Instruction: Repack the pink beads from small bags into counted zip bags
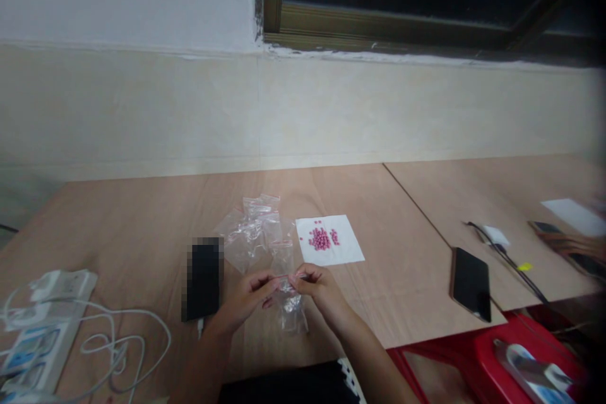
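Between my two hands is a small clear zip bag (292, 314), its body hanging down toward the table's near edge. My left hand (255, 295) pinches the bag's upper edge from the left, thumb against fingers. On the opposite side, my right hand (316, 281) grips that same edge close to the left fingertips. Just beyond the hands lies a loose heap of clear zip bags (253, 230) with pinkish seal lines. A pile of small pink beads (320, 240) rests on a white paper square (350, 246), a few of them apart from the pile.
Left of my hands lies a black phone (204, 281) with a cable plugged in. A white power strip (52, 334) and tangled white cords (137, 312) fill the near left. Another phone (471, 284), a dark cable (511, 265) and a red stool (487, 353) are at right.
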Tool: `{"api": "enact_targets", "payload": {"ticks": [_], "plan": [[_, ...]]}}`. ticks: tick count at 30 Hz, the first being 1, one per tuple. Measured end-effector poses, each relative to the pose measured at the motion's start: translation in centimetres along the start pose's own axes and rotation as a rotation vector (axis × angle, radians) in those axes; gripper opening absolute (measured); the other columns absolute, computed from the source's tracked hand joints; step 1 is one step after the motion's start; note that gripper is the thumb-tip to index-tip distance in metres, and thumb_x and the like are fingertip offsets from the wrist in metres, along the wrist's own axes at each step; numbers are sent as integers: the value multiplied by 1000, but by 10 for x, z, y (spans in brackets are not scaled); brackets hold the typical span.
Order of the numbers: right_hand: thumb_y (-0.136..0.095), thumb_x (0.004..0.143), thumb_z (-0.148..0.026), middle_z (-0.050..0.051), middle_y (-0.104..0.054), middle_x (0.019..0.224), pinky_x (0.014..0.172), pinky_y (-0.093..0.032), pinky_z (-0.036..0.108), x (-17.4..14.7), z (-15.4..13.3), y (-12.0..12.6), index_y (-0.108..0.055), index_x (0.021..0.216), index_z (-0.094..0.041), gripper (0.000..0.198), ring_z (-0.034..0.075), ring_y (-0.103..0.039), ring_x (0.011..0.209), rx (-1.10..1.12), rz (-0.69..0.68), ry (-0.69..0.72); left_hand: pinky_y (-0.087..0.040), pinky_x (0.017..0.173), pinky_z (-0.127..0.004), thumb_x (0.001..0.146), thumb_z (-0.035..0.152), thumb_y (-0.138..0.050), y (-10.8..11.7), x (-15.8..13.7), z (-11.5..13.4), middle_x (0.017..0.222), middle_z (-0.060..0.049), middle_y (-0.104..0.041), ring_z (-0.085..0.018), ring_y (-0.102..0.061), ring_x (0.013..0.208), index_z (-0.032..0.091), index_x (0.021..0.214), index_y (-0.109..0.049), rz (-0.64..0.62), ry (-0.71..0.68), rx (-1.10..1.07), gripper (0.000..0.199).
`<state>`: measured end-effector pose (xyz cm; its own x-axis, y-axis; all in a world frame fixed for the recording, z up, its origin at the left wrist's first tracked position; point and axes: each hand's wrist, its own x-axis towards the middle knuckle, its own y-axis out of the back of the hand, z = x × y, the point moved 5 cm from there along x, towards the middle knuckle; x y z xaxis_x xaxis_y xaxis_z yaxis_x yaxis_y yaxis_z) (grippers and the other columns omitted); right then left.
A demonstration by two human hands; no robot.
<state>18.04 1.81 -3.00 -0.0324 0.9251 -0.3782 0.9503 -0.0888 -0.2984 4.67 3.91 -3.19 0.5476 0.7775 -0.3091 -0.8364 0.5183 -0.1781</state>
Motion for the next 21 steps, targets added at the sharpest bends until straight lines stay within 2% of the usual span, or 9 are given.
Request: {"api": "enact_targets", "payload": {"ticks": [3,6,9,13,15,18,21], "plan": [[-75,52,-43,-2,-57,52,56,-35,26,4,2,2,-56,55,-16,33,11,-48,49,4,-25,-12,-31,48,-21,72,42,-62,7,0,-7,56,5,-44,-7,-38,49,12,66,-56,46,23,-41,31],[-75,53,-43,-2,-58,52,56,-35,25,6,-2,4,-57,54,-16,33,11,-48,50,-14,-23,38,-31,49,-22,74,40,-59,12,2,-8,54,5,-44,-7,-38,48,12,66,-56,32,7,-48,29],[-75,54,-43,-2,-58,53,56,-35,25,9,-8,3,-57,55,-16,32,11,-49,51,-40,-34,60,-29,50,-21,74,37,-59,18,4,-3,51,5,-42,-8,-37,49,14,61,-52,43,-34,26,27],[-71,58,-45,-2,-56,52,56,-34,25,12,-9,4,-60,58,-16,31,11,-47,51,-76,-37,73,-29,52,-21,75,34,-56,27,4,5,52,5,-41,-9,-38,52,15,57,-49,134,-91,134,27],[-70,59,-44,-2,-53,50,55,-33,25,12,-3,6,-59,56,-15,31,10,-45,50,-92,-25,82,-30,53,-21,74,34,-56,26,2,7,52,5,-42,-10,-39,53,15,55,-50,151,-86,175,27],[-69,58,-42,-3,-50,48,52,-30,24,11,11,10,-52,50,-17,32,10,-41,48,-92,0,81,-32,53,-22,74,34,-56,21,-5,3,50,4,-45,-11,-42,53,15,54,-53,103,-24,254,28],[-66,59,-43,-4,-45,45,49,-28,23,16,23,10,-45,50,-19,33,9,-36,45,-101,39,100,-39,58,-24,77,37,-52,25,-14,0,56,0,-55,-13,-50,57,15,60,-60,104,-9,333,29]]}}
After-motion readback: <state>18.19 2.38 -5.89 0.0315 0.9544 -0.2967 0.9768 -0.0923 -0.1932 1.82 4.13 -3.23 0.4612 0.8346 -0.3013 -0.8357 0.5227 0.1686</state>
